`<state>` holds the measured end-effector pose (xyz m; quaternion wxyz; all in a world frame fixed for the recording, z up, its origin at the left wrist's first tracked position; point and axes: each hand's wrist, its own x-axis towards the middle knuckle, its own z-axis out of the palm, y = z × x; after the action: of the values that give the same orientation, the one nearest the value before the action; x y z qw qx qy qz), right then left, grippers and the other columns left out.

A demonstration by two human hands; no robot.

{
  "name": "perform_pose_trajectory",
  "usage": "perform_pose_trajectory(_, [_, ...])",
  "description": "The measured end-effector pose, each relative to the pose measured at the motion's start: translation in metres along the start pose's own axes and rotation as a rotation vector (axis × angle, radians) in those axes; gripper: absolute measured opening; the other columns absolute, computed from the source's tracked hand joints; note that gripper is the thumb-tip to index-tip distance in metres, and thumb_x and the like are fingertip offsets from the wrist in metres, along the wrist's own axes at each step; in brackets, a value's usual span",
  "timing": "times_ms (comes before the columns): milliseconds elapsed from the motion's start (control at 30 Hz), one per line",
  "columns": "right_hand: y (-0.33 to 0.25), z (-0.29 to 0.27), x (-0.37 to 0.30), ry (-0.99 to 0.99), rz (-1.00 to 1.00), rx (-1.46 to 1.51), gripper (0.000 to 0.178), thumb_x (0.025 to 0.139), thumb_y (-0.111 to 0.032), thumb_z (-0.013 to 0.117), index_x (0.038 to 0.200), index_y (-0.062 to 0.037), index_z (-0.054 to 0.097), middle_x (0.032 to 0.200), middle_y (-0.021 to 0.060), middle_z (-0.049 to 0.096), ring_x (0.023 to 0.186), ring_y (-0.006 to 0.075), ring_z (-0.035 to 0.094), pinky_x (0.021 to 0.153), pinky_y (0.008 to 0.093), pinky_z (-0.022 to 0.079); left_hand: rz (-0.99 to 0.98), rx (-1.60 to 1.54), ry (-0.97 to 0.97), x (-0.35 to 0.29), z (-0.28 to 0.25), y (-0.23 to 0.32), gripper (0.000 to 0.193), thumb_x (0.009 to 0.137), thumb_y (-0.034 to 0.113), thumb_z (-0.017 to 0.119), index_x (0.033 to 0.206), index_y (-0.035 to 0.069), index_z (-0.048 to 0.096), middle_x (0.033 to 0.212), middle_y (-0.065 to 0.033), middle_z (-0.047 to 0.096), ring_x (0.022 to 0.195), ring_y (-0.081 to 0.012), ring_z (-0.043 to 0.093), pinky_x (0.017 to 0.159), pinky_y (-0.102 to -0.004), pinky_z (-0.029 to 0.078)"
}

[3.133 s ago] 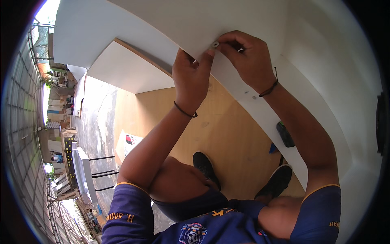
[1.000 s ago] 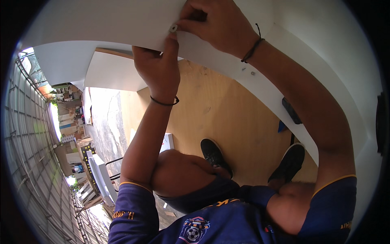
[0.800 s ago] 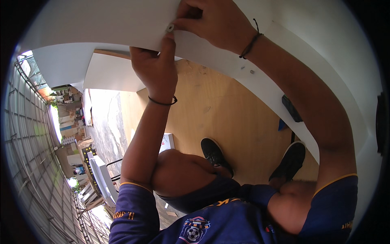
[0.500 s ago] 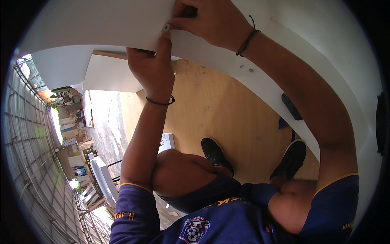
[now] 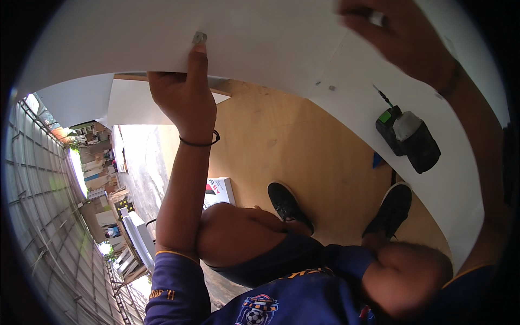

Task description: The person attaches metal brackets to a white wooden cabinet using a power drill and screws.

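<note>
My left hand [image 5: 187,100] is closed over the near edge of a large white panel [image 5: 135,43]. Its thumb presses a small grey fitting [image 5: 200,37] flat against the panel's face, while the fingers curl out of sight under the edge. Over the panel's far right side, my right hand [image 5: 392,35] is smeared by motion. A pale patch shows among its fingers, but I cannot tell whether it is a held thing. Below that hand lies a dark cordless drill [image 5: 409,140] with a green part and a bit [image 5: 383,96] in its chuck.
Two tiny pieces of hardware [image 5: 331,88] rest on the white surface left of the drill. Beneath are a wood-toned floor [image 5: 303,141], my dark shoes [image 5: 287,203] and a printed white box [image 5: 219,192] by my knee. Another white board [image 5: 138,100] stands behind my left hand.
My right hand has left the fitting and swung right, past the drill, which now shows fully. My left thumb stays on the fitting; hand and fitting appear slightly further left.
</note>
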<state>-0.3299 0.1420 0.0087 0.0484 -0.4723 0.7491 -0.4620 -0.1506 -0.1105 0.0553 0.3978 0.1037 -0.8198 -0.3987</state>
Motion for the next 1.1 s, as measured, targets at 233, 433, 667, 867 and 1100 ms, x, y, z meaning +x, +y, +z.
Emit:
perform_pose_trajectory(233, [0.087, -0.044, -0.162, -0.152, 0.345, -0.258, 0.032, 0.081, 0.006, 0.048, 0.110, -0.0031, 0.057, 0.101, 0.0106, 0.061, 0.087, 0.0211, 0.057, 0.081, 0.0323, 0.048, -0.037, -0.031, 0.044, 0.001, 0.008, 0.004, 0.028, 0.081, 0.002, 0.069, 0.103, -0.003, 0.052, 0.097, -0.0089, 0.062, 0.087, -0.0137, 0.062, 0.078, -0.0265, 0.050])
perform_pose_trajectory(433, [0.091, 0.023, -0.241, -0.375, 0.225, -0.096, 0.059, 0.073, -0.016, 0.072, 0.128, -0.0071, 0.051, 0.131, 0.0167, 0.048, 0.121, 0.0371, 0.044, 0.103, 0.0452, 0.035, -0.038, -0.002, 0.063, -0.003, 0.005, 0.014, 0.027, 0.081, 0.001, 0.069, 0.102, -0.003, 0.052, 0.095, -0.0082, 0.064, 0.085, -0.0126, 0.062, 0.076, -0.0245, 0.050])
perform_pose_trajectory(667, [0.097, 0.075, -0.250, -0.051, -0.141, -0.354, 0.057, 0.073, -0.032, 0.077, 0.123, -0.0114, 0.057, 0.117, 0.0111, 0.060, 0.110, 0.0327, 0.056, 0.093, 0.0445, 0.045, 0.031, 0.059, 0.017, 0.001, -0.003, 0.001, 0.027, 0.084, 0.002, 0.067, 0.107, -0.002, 0.052, 0.100, -0.0125, 0.064, 0.088, -0.0173, 0.066, 0.070, -0.0270, 0.058])
perform_pose_trajectory(867, [0.111, 0.087, -0.246, -0.093, 0.003, -0.433, 0.052, 0.078, -0.030, 0.074, 0.122, -0.0105, 0.055, 0.115, 0.0101, 0.061, 0.108, 0.0258, 0.059, 0.091, 0.0355, 0.048, 0.049, 0.002, 0.004, 0.001, -0.004, -0.003, 0.027, 0.085, 0.002, 0.066, 0.108, -0.002, 0.053, 0.100, -0.0126, 0.065, 0.087, -0.0168, 0.066, 0.072, -0.0268, 0.058])
perform_pose_trajectory(1100, [0.126, 0.093, -0.262, -0.148, 0.210, -0.075, 0.044, 0.086, -0.019, 0.067, 0.125, -0.0046, 0.054, 0.122, 0.0159, 0.058, 0.115, 0.0368, 0.054, 0.099, 0.0445, 0.043, 0.045, -0.035, 0.002, 0.001, -0.003, -0.003, 0.028, 0.085, 0.002, 0.066, 0.108, -0.003, 0.052, 0.100, -0.0119, 0.064, 0.085, -0.0156, 0.065, 0.069, -0.0260, 0.057])
